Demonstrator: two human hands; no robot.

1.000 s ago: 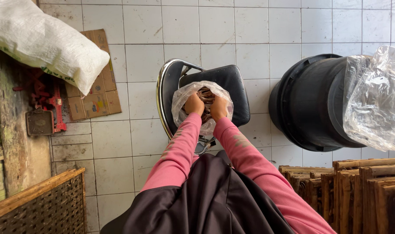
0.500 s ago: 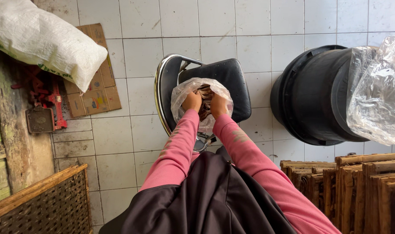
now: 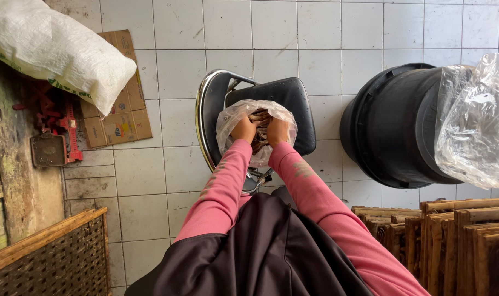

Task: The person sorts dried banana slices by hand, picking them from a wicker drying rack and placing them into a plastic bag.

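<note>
Centrally, both hands (image 3: 260, 130) gripping clear plastic bag (image 3: 230, 118) of brown pieces on black chair (image 3: 293, 98).

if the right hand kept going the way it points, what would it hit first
Most likely the brown pieces inside the clear plastic bag; the right hand already reaches into its mouth. Beyond them lies the black chair seat, though depth is unclear.

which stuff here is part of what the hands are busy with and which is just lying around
In hand:
left hand
right hand
clear plastic bag of brown pieces
black chair under the bag

Lying about:
white woven sack
flattened cardboard
black bucket
wooden frames
wire-mesh crate
</note>
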